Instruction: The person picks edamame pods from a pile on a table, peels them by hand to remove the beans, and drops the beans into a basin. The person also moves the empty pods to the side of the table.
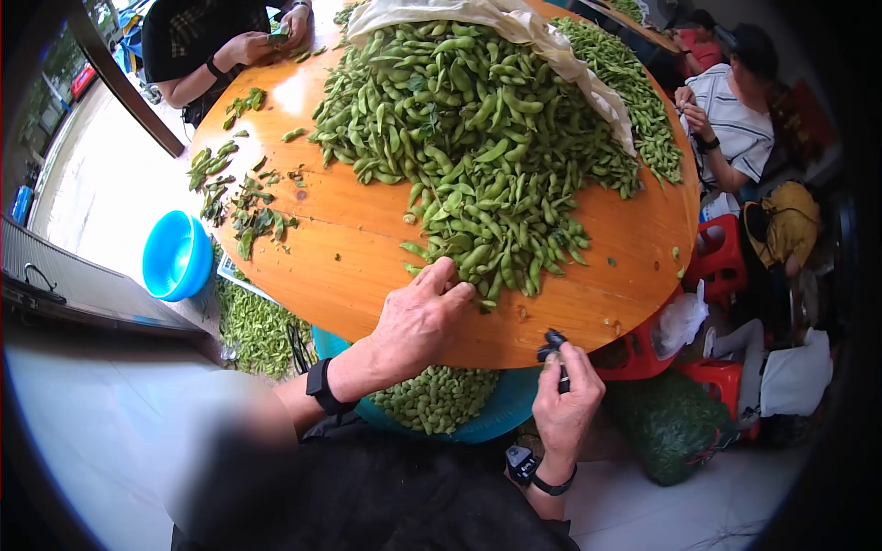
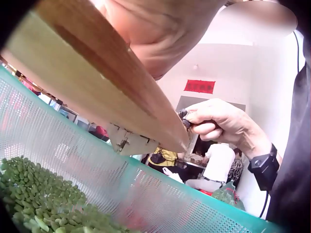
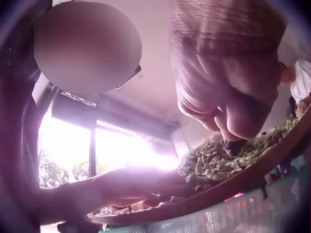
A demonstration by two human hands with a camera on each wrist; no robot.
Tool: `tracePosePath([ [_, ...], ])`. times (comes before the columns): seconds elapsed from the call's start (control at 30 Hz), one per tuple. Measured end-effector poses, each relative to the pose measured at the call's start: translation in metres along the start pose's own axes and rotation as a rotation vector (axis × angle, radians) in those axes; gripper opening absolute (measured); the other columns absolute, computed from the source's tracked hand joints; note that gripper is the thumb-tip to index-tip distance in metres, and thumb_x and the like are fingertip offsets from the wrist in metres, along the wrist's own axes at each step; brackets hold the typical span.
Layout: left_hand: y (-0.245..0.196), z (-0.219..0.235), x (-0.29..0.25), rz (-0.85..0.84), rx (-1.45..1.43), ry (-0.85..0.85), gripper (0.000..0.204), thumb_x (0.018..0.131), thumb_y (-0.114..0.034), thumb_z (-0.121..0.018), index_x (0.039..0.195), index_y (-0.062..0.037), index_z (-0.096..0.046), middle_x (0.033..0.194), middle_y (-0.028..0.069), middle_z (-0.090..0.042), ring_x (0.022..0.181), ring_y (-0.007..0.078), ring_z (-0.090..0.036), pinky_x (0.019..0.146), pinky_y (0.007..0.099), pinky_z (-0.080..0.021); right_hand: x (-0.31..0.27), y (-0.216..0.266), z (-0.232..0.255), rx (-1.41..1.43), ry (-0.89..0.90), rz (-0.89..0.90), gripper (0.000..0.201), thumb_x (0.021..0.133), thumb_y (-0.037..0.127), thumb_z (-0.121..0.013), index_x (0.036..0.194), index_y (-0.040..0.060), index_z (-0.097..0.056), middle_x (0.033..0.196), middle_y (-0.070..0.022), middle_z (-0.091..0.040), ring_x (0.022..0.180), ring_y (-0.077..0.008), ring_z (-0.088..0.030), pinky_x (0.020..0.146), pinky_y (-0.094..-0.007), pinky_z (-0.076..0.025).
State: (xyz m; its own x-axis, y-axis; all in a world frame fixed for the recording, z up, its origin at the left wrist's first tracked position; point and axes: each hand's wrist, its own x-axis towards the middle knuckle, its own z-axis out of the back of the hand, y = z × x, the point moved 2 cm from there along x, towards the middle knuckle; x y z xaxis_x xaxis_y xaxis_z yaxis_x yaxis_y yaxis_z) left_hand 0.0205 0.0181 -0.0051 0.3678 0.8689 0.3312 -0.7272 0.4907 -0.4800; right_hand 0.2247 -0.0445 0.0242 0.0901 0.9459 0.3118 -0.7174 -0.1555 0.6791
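Observation:
A large heap of green soybean pods point(image 1: 478, 138) covers the middle of the round wooden table point(image 1: 367, 248). At its near edge is my left hand point(image 1: 418, 317), back up, fingers bent and thumb tip right at the pods. I cannot tell whether a pod is between those fingers. My right hand point(image 1: 567, 395) is just off the table's front edge and grips a small black tool point(image 1: 551, 344) between thumb and fingers. In the left wrist view the right hand point(image 2: 226, 121) shows with the black tool point(image 2: 183, 119) close to the table edge.
Below the table edge stands a teal mesh basket point(image 1: 487, 422) of shelled beans point(image 1: 432, 399). A blue basin point(image 1: 176, 255) sits at the left, red stools point(image 1: 717, 253) at the right. Two people work at the table's far side. Leaf scraps point(image 1: 257, 216) lie left of the heap.

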Motion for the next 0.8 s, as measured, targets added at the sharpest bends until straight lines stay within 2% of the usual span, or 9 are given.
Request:
tracePosePath([
  [0.07, -0.006, 0.007, -0.002, 0.002, -0.319, -0.13, 0.024, 0.08, 0.003, -0.063, 0.102, -0.0054, -0.066, 0.088, 0.0112, -0.053, 0.079, 0.0311, -0.059, 0.065, 0.0381, -0.052, -0.008, -0.011, -0.01, 0.221, 0.126, -0.132, 0.018, 0.086, -0.006, -0.057, 0.103, -0.0079, -0.062, 0.085, -0.0171, -0.064, 0.067, -0.0263, -0.066, 0.06, -0.0345, -0.05],
  [0.13, -0.013, 0.013, -0.005, 0.024, -0.377, -0.048, 0.015, 0.085, -0.001, -0.068, 0.1, -0.0025, -0.066, 0.084, 0.0094, -0.06, 0.077, 0.0235, -0.063, 0.066, 0.033, -0.053, -0.011, -0.005, -0.021, 0.665, 0.236, -0.336, 0.018, 0.094, -0.001, -0.056, 0.109, -0.0086, -0.061, 0.078, -0.0037, -0.059, 0.055, -0.0053, -0.051, 0.047, -0.0226, -0.04],
  [0.2, -0.016, 0.006, -0.014, 0.318, -0.869, 0.281, 0.012, 0.091, -0.009, -0.068, 0.1, -0.0014, -0.065, 0.084, 0.0076, -0.067, 0.078, 0.013, -0.065, 0.07, 0.0281, -0.054, -0.01, 0.001, -0.03, 0.993, 0.302, -0.452, 0.021, 0.095, -0.002, -0.054, 0.114, -0.0085, -0.059, 0.076, 0.0002, -0.053, 0.054, -0.0038, -0.044, 0.046, -0.0212, -0.036],
  [0.23, -0.017, 0.0, -0.019, 0.383, -1.036, 0.29, 0.017, 0.094, -0.014, -0.067, 0.1, 0.001, -0.064, 0.084, 0.007, -0.071, 0.081, 0.0072, -0.065, 0.072, 0.0259, -0.054, -0.009, 0.0, -0.031, 0.993, 0.303, -0.453, 0.021, 0.095, -0.002, -0.054, 0.114, -0.0085, -0.059, 0.076, 0.0002, -0.053, 0.054, -0.0038, -0.044, 0.046, -0.0212, -0.036],
  [0.37, -0.017, -0.005, -0.028, 0.469, -1.082, 0.255, 0.014, 0.094, -0.011, -0.066, 0.098, 0.0024, -0.064, 0.083, 0.0071, -0.071, 0.078, 0.0094, -0.066, 0.069, 0.0272, -0.055, -0.009, -0.002, -0.035, 1.153, 0.409, -0.484, 0.024, 0.096, -0.002, -0.054, 0.118, -0.0085, -0.058, 0.074, 0.0011, -0.048, 0.054, -0.0039, -0.041, 0.046, -0.021, -0.033],
  [0.53, -0.023, -0.002, -0.032, 0.095, -0.652, -0.037, 0.009, 0.092, -0.006, -0.067, 0.093, 0.0018, -0.062, 0.08, 0.0079, -0.07, 0.074, 0.0108, -0.067, 0.06, 0.0308, -0.052, -0.01, 0.001, -0.035, 1.119, 0.393, -0.52, 0.023, 0.096, -0.002, -0.054, 0.118, -0.0091, -0.058, 0.073, -0.0002, -0.047, 0.054, -0.0048, -0.042, 0.046, -0.0211, -0.033],
  [0.6, -0.021, -0.005, -0.034, 0.053, -0.675, -0.09, 0.009, 0.093, -0.008, -0.066, 0.092, 0.0002, -0.062, 0.075, 0.0063, -0.067, 0.067, 0.0096, -0.063, 0.053, 0.0291, -0.047, -0.009, 0.004, -0.034, 0.893, 0.344, -0.336, 0.026, 0.095, -0.003, -0.054, 0.121, -0.0066, -0.059, 0.072, -0.0011, -0.048, 0.054, -0.0058, -0.043, 0.045, -0.0216, -0.032],
  [0.7, -0.018, -0.005, -0.038, 0.684, -1.648, 0.435, 0.013, 0.097, -0.017, -0.063, 0.094, -0.0043, -0.063, 0.071, 0.0032, -0.062, 0.055, 0.0074, -0.051, 0.046, 0.0209, -0.034, -0.014, -0.002, -0.03, 1.26, 0.399, -0.424, 0.028, 0.094, -0.005, -0.055, 0.121, -0.0035, -0.06, 0.073, -0.0012, -0.048, 0.054, -0.007, -0.044, 0.044, -0.0224, -0.033],
  [0.8, -0.015, -0.008, -0.042, 0.685, -1.982, 0.613, 0.014, 0.097, -0.02, -0.063, 0.092, -0.0066, -0.063, 0.071, 0.0012, -0.063, 0.055, 0.0051, -0.051, 0.047, 0.017, -0.035, -0.015, -0.012, -0.03, 1.482, 0.501, -0.518, 0.026, 0.093, -0.006, -0.056, 0.119, -0.0025, -0.061, 0.075, -0.001, -0.05, 0.054, -0.0078, -0.044, 0.044, -0.0228, -0.032],
])
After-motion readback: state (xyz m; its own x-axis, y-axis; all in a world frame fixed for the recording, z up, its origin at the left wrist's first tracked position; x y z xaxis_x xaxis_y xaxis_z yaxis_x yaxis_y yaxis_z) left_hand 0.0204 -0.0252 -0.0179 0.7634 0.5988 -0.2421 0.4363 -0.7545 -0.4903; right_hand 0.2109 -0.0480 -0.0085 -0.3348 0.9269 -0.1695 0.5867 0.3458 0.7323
